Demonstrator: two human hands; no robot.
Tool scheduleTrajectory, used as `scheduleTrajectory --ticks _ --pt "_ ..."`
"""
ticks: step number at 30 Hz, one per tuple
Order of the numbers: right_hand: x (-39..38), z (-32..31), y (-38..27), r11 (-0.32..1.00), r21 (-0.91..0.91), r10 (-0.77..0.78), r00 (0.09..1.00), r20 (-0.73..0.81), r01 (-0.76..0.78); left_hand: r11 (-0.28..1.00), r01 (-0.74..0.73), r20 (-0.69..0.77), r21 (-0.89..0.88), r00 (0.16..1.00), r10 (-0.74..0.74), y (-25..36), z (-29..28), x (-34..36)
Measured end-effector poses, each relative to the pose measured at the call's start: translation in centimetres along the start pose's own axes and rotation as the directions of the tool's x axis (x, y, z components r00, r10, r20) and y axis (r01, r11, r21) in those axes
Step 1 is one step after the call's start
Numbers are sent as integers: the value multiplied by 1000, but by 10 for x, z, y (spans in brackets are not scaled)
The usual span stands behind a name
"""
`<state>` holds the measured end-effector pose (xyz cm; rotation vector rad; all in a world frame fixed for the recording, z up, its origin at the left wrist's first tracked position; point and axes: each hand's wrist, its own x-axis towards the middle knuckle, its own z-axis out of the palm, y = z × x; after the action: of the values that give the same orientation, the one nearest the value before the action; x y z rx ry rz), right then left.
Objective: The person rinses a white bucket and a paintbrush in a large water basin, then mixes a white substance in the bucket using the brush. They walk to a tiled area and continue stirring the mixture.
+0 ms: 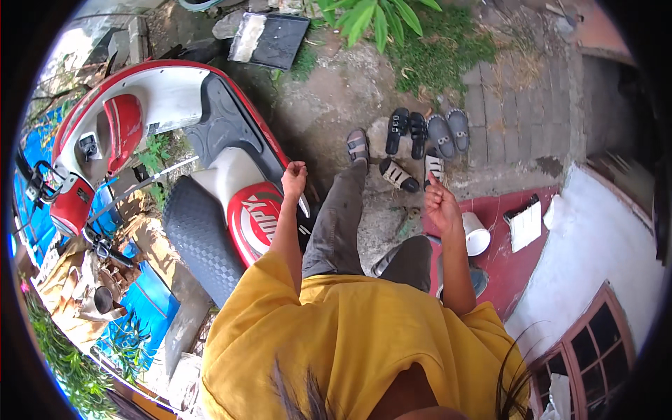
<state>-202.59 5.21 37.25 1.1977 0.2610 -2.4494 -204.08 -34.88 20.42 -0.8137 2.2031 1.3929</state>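
Note:
My left hand is beside the red-and-white scooter, fingers curled; whether it holds anything is too small to tell. My right hand is raised above the red painted step, index finger partly extended and the others curled, with nothing visible in them. Beyond my hands, my left foot in a grey strapped sandal is on the concrete. Black slides, grey shoes and cream-and-black sandals lie to the right of that foot, one cream sandal partly behind my right hand.
A white bucket and a white board are on the red step beside a white wall with a window. A black panel, grass and paving lie at the top. Blue tarps cover the left side.

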Motion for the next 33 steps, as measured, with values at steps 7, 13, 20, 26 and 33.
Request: scheduleTrajectory --ticks 7,13,20,26,33 --pt "69 157 -8 763 -646 -204 959 -195 31 982 110 -206 -150 969 -140 56 -65 21" --pt "139 254 -24 636 -762 -2 988 -157 -119 933 239 -130 -270 951 -281 35 -51 10" --pt "241 370 -5 462 -854 225 963 -149 -240 780 417 -234 -466 793 -563 19 -61 1" --pt "354 490 -26 203 -977 150 988 -33 -64 709 336 -191 -620 812 -551 104 -57 100" --pt "450 587 -25 300 -953 94 996 -4 -33 762 191 -249 -618 872 -420 154 -104 217"
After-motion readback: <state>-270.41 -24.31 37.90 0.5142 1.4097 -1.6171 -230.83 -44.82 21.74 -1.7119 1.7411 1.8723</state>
